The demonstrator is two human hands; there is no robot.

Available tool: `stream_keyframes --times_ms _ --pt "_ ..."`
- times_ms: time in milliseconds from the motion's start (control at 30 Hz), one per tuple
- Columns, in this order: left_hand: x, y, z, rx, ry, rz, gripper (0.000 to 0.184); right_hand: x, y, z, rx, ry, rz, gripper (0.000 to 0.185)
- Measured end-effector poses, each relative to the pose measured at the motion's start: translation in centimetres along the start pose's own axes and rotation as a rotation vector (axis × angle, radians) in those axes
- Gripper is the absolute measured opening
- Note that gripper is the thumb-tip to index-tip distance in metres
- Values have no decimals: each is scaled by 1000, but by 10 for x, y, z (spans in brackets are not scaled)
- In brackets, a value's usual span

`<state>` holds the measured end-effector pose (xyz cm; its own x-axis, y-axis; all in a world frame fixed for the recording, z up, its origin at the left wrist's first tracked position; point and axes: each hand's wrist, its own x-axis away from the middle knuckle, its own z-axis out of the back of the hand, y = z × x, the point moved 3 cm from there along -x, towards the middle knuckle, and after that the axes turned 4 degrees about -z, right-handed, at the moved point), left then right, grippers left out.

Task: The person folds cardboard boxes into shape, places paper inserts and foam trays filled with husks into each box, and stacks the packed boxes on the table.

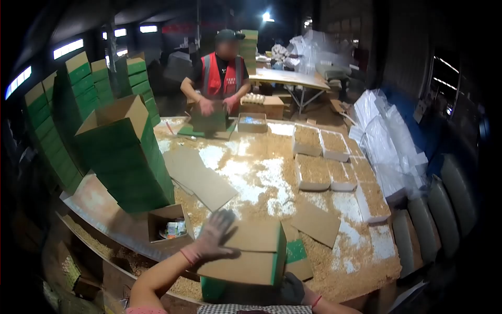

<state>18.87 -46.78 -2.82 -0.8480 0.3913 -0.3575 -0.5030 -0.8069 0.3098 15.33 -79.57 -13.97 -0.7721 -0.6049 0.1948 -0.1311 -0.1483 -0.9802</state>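
Note:
A closed cardboard box [238, 254] with green sides lies at the table's near edge, its brown flaps facing up. My left hand [212, 238], in a pinkish glove with grey fingertips, rests spread on the box's upper left part. At the lower right corner of the box is my right hand [294, 290], in a dark-palmed glove; its fingers are partly hidden by the box's side, and what they grip cannot be made out. Flat cardboard pieces [316, 222] lie right of the box, and larger flat sheets [201, 178] lie beyond it.
Tall stacked green boxes [128, 157] stand at left, beside an open box of small packets [175, 227]. White trays of brown granules [314, 172] sit at right. Across the table, a co-worker in a red vest [222, 78] handles a green box [209, 118].

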Motion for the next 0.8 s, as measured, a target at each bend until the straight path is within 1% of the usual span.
stream_keyframes --times_ms 33,67,100,133,167,200,233,267,300,333,367,400,467,500,533,567,600,633,667,700,733,767,800 --pt "4 -2 10 47 4 -18 92 2 -35 -3 -249 -22 -79 49" --pt "21 -16 -1 165 185 -45 85 2 -71 -6 -498 -24 -159 49" --pt "43 -32 -23 294 346 -79 78 -6 -117 3 -498 6 1 51" --pt "65 -51 -55 905 369 222 69 -14 -162 12 -498 37 161 53" --pt "77 -58 -88 1494 345 585 61 -17 -177 22 -101 86 402 57" --pt "61 -33 -68 1593 216 570 48 -17 -203 4 440 51 394 48" --pt "63 -34 -72 1653 411 559 47 -27 -223 -26 982 -17 336 40" --pt "48 -26 -62 1937 425 534 54 -41 -216 -55 882 -28 370 43" --pt "51 -28 -63 1612 569 531 59 -53 -195 -82 985 -115 437 46" --pt "52 -36 -75 1710 474 497 59 -73 -134 -119 1134 -39 694 49" --pt "55 -43 -87 1802 389 463 59 -70 -118 -136 1156 -104 793 53" --pt "65 -42 -94 1866 394 452 57 -70 -102 -142 1126 -99 866 52" --pt "56 -25 -79 1926 380 438 55 -67 -91 -125 1189 -265 750 46" --pt "46 -7 -64 1247 465 486 54 -55 -121 -99 1131 -362 731 35" --pt "36 23 -44 567 510 488 56 -55 -116 -86 1079 -403 768 37" --pt "-7 68 -23 587 321 548 61 -55 -110 -71 1029 -450 805 39" --pt "-2 55 -41 552 297 537 64 -57 -121 -32 1030 -445 805 39" --pt "10 38 -60 509 275 518 67 -63 -147 33 720 -251 611 36" --pt "10 34 -61 566 303 547 66 -62 -154 87 405 -64 421 39" --pt "10 37 -61 629 334 582 66 -92 -19 163 546 733 732 41" --pt "14 38 -66 604 327 612 65 -77 -15 247 564 1128 601 48" --pt "13 38 -66 572 311 638 64 -60 -10 329 502 1515 372 56" --pt "-3 55 -57 497 329 632 64 -44 -6 408 349 1786 159 65"
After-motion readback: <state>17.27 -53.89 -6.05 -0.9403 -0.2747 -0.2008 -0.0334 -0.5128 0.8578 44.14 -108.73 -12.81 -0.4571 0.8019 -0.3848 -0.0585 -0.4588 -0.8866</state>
